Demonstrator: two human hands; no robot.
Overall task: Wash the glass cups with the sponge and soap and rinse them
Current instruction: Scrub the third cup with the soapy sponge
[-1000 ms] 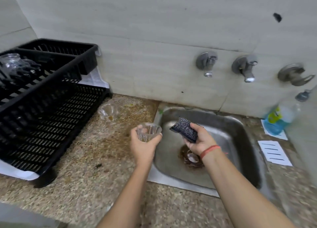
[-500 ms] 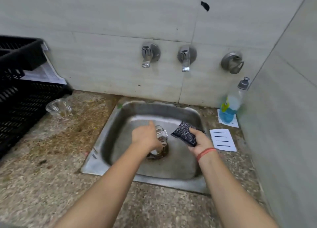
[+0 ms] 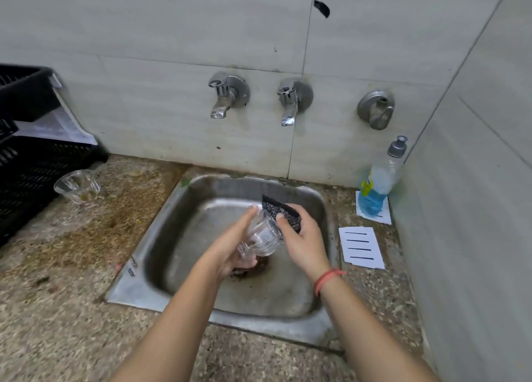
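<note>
Holding empty glass cup [image 3: 263,233] over sink [image 3: 172,232], sponge [image 3: 283,214] touching.

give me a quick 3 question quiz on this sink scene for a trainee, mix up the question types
1. True or false: water is running from the taps.
2. Which hand holds the sponge? A) left B) right C) neither
3. Fill in: the second glass cup stands on the counter beside the black dish ____.

Key:
1. False. Neither the left tap nor the middle tap shows a stream.
2. B. The right hand presses the sponge against the glass cup, which the left hand holds tilted over the sink.
3. rack. The second glass cup stands next to the dish rack.
</note>
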